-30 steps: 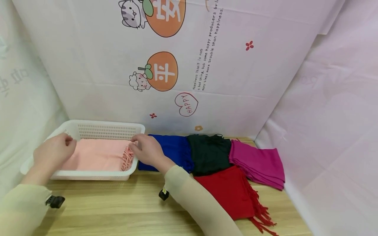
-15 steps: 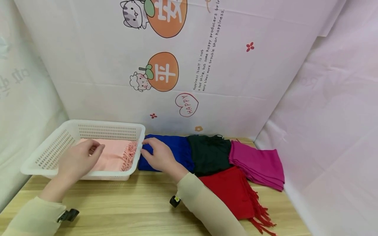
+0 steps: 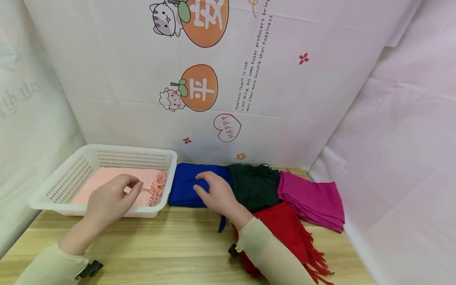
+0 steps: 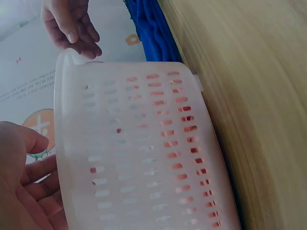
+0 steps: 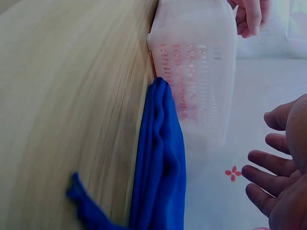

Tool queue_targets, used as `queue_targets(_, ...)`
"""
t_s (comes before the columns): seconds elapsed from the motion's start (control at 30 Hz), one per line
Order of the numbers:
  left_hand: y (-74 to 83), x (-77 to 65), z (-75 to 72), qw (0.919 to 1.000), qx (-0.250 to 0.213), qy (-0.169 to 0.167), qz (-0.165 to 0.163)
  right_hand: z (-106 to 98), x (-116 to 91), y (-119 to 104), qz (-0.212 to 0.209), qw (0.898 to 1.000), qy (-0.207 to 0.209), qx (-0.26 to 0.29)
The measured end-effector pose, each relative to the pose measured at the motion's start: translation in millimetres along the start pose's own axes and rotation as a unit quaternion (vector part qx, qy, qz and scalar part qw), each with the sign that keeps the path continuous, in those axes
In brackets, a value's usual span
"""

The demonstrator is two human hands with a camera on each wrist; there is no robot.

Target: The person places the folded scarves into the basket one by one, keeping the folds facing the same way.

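Observation:
A folded pink scarf (image 3: 110, 178) with a fringe lies in the white plastic basket (image 3: 57, 206) at the left. Over the basket's front part hovers my left hand (image 3: 112, 198), its fingers loosely bent and holding nothing. My right hand (image 3: 218, 194) is above the folded blue scarf (image 3: 185, 186), which lies against the basket's right side. In the right wrist view that hand's fingers (image 5: 271, 163) are spread and relaxed, apart from the blue cloth. The pink of the scarf shows through the basket's slots in the left wrist view.
Right of the blue scarf lie a dark green scarf (image 3: 251, 188) and a magenta scarf (image 3: 310, 200), both folded. A red scarf (image 3: 281, 229) with long fringe is in front of them, partly behind the right sleeve. A printed white sheet (image 3: 278, 87) hangs behind the wooden table (image 3: 160, 245).
Both hands have left the pink scarf in the basket. My left hand has moved right over the basket's front, and my right hand has moved right, over the blue scarf.

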State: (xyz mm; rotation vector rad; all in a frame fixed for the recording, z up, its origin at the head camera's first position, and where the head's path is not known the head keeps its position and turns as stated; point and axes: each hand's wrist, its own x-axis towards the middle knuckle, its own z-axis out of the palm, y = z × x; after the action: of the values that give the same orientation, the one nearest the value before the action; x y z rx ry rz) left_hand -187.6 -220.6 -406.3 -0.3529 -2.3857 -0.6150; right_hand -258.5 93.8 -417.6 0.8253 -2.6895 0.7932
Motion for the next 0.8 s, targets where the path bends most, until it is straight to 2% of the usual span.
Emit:
queue_targets(0.17,8.7,-0.8,6.9,0.995,-0.014,0.053,0.084,-15.1,-19.6,9.4,0.007,1.0,-0.003,0.001)
queue_targets(0.3,20.7,0.0,12.0,0.9831,-0.034,0.082,0.16,-25.9,-35.7,18.3,0.009,1.0,0.004,-0.007)
queue_targets(0.43,35.5,-0.3,17.6,0.9722,-0.056,0.098,0.205,-34.4,-49.2,28.1,0.011,1.0,0.013,-0.015)
queue_targets(0.6,49.9,-4.3,24.1,0.9673,-0.073,0.093,0.225,-42.6,-63.5,39.8,0.009,0.999,0.027,-0.024)
queue_targets(0.8,62.1,-12.9,32.1,0.9771,-0.072,0.033,0.197,-52.6,-78.5,48.6,-0.002,0.998,0.047,-0.03)
